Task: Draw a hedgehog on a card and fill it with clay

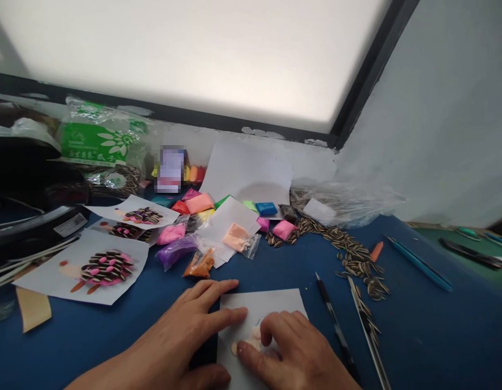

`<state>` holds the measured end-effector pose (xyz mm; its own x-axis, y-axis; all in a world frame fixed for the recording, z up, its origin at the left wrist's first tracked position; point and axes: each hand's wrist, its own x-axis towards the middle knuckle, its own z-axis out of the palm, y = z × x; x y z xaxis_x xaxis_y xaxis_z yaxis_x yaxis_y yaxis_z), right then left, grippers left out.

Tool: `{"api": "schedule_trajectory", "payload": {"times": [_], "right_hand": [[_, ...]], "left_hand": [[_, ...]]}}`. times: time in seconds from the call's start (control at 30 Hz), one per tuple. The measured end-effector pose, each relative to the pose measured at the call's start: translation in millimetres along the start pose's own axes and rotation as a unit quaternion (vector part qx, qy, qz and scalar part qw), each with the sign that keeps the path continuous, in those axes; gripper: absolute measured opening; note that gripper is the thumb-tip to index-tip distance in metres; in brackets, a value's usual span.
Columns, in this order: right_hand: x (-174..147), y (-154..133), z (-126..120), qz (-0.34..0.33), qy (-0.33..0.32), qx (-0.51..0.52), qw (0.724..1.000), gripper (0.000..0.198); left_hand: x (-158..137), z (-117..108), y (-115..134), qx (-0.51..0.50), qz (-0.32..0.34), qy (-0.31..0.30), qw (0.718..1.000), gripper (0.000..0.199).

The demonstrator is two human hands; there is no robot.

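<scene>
A sheet of white paper [267, 303] lies on the blue table in front of me, with pale, peach-coloured modelling clay [254, 340] flattened on it. Part of a drawn line shows beside the clay. My left hand [194, 325] rests at the paper's left edge, fingers spread and holding nothing. Over the clay is my right hand [293, 349], its fingers curled and its thumb pressed down on the clay's left part. My right hand hides some of the clay and the lower right of the sheet.
Finished seed-and-clay hedgehog pictures [108, 268] lie left. Coloured clay packets [200, 203] and an opened peach packet [235, 237] sit ahead. Sunflower seeds [348, 249], a black pen [332, 314], tweezers [368, 336] and a blue tool [419, 262] lie right. A phone [170, 170] leans behind.
</scene>
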<state>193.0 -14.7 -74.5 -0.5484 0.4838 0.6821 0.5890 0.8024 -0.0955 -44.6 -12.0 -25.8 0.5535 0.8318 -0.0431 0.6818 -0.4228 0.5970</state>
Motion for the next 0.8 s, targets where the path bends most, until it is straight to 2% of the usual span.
{"api": "schedule_trajectory", "payload": {"times": [0.2,0.27,0.37,0.53,0.63,0.8], "right_hand": [[-3.4,2.9,-4.8,0.008,-0.071,0.010,0.997,0.019],[-3.1,3.1,-3.6,0.001,-0.053,0.008,0.999,0.024],[0.2,2.0,0.5,-0.018,-0.005,0.006,1.000,0.041],[5.3,-1.2,4.1,-0.024,-0.019,-0.006,0.999,0.045],[6.0,-2.0,3.4,-0.022,-0.021,-0.010,0.999,0.041],[3.6,-0.7,-0.7,0.001,-0.057,0.028,0.998,0.023]], "left_hand": [[-3.5,1.6,-4.7,-0.020,0.011,0.011,1.000,0.075],[-3.8,2.7,-6.1,-0.025,0.011,0.009,1.000,0.075],[-3.5,4.3,-7.1,-0.024,0.007,0.008,1.000,0.076],[-3.5,5.8,-8.3,-0.026,0.008,0.008,1.000,0.078],[-2.8,5.5,-7.7,-0.029,0.008,0.011,0.999,0.077],[0.3,3.9,-4.8,-0.029,-0.005,-0.002,1.000,0.075]]}}
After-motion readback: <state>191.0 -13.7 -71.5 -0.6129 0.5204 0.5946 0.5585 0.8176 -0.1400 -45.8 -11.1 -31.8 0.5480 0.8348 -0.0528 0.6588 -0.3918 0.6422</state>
